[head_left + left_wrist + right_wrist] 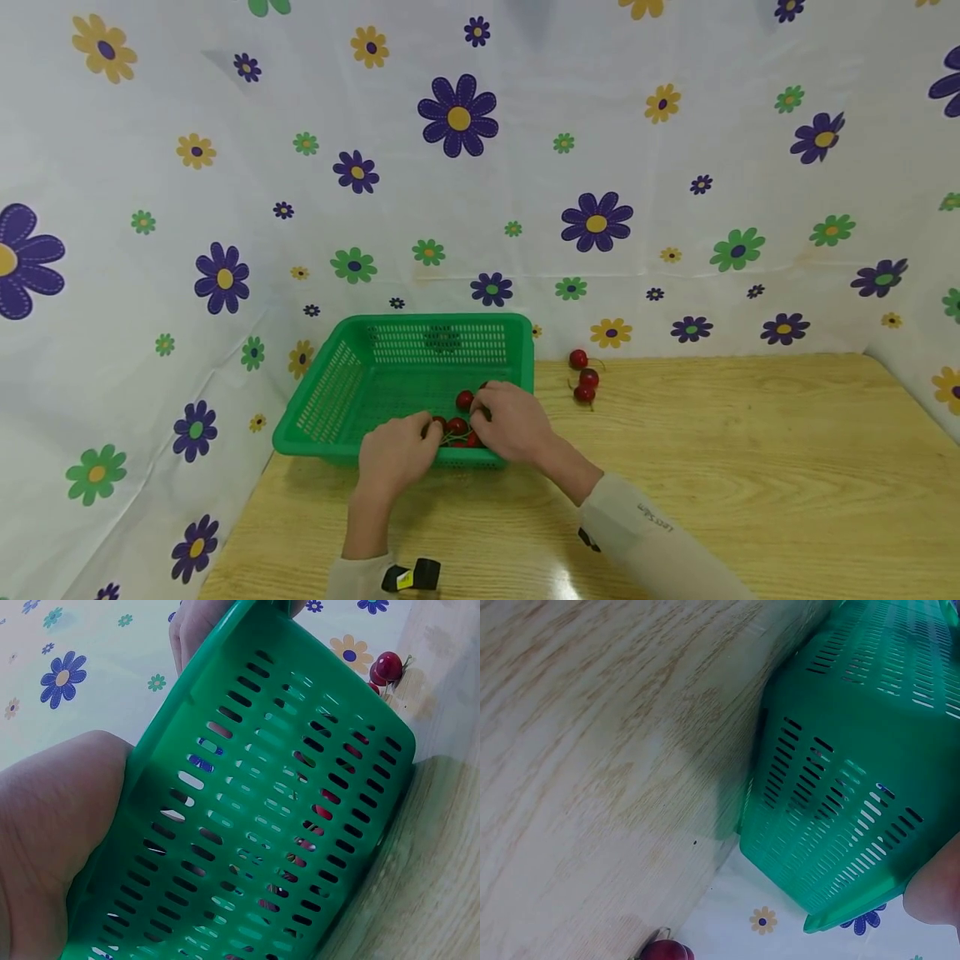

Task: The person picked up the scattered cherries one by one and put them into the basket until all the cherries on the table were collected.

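A green plastic basket (431, 379) with slotted walls stands on the table, and red cherries (457, 426) with green stems lie in its near right corner. My left hand (397, 454) reaches over the near rim, its thumb and fingers curled about a dark red cherry at the left of the bunch. Over the right part of the basket my right hand (512, 421) bends its fingers down among the cherries, beside a single cherry (465, 401). I cannot tell whether it holds one. In the left wrist view, the basket's wall (247, 795) hides most of the fingers.
On the wooden table (712, 467), several loose cherries (588, 378) lie right of the basket, near the back edge. A white cloth with printed flowers (517, 175) hangs behind the table and along its left side.
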`<action>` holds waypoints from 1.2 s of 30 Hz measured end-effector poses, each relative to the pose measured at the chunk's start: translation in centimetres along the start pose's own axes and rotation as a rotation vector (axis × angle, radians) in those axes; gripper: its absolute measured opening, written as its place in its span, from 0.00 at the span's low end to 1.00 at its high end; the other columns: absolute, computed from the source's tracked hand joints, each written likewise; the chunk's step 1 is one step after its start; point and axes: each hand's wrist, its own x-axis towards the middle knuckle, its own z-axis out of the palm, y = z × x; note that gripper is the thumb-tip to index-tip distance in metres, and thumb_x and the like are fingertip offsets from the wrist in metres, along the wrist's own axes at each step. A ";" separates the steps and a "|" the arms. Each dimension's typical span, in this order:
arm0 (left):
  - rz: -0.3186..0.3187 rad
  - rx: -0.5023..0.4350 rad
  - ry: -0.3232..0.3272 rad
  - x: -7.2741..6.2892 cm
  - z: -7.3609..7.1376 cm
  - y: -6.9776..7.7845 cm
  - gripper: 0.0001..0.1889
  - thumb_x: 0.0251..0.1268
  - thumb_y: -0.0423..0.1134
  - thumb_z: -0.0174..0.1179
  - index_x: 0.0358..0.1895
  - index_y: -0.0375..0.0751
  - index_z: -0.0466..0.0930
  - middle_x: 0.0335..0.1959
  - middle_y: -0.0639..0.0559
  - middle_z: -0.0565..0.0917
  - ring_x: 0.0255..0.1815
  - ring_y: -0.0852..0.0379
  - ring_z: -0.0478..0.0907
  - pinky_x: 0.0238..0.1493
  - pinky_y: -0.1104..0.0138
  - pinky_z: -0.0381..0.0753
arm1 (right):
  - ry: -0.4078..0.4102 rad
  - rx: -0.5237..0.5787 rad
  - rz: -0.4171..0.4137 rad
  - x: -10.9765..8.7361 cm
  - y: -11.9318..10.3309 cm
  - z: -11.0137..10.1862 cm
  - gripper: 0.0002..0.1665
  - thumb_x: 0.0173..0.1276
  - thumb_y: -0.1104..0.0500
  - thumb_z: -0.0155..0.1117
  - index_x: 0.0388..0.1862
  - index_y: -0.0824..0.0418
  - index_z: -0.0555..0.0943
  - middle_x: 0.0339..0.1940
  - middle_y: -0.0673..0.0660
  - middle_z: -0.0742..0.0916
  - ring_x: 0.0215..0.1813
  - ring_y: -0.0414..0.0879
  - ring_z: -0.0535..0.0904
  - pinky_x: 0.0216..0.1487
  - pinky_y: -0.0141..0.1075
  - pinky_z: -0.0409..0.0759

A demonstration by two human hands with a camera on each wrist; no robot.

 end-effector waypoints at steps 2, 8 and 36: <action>-0.001 0.001 0.002 0.0 0.0 -0.1 0.19 0.75 0.46 0.48 0.20 0.50 0.67 0.13 0.54 0.65 0.13 0.55 0.63 0.19 0.63 0.59 | -0.004 0.001 0.000 0.0 0.0 0.0 0.10 0.68 0.61 0.56 0.35 0.56 0.86 0.37 0.50 0.86 0.41 0.45 0.81 0.43 0.38 0.80; 0.003 -0.005 0.008 0.1 0.0 -0.2 0.19 0.75 0.46 0.49 0.20 0.50 0.67 0.13 0.54 0.66 0.13 0.54 0.63 0.19 0.62 0.59 | -0.004 -0.001 0.005 0.1 0.1 0.1 0.10 0.68 0.61 0.56 0.35 0.56 0.86 0.36 0.49 0.85 0.40 0.44 0.81 0.43 0.37 0.80; 0.009 -0.014 0.009 0.0 0.0 -0.2 0.17 0.74 0.45 0.49 0.22 0.50 0.70 0.12 0.54 0.66 0.13 0.54 0.64 0.19 0.62 0.60 | -0.006 -0.002 0.023 0.0 -0.1 0.0 0.10 0.68 0.60 0.57 0.34 0.55 0.86 0.35 0.48 0.85 0.39 0.42 0.80 0.42 0.36 0.80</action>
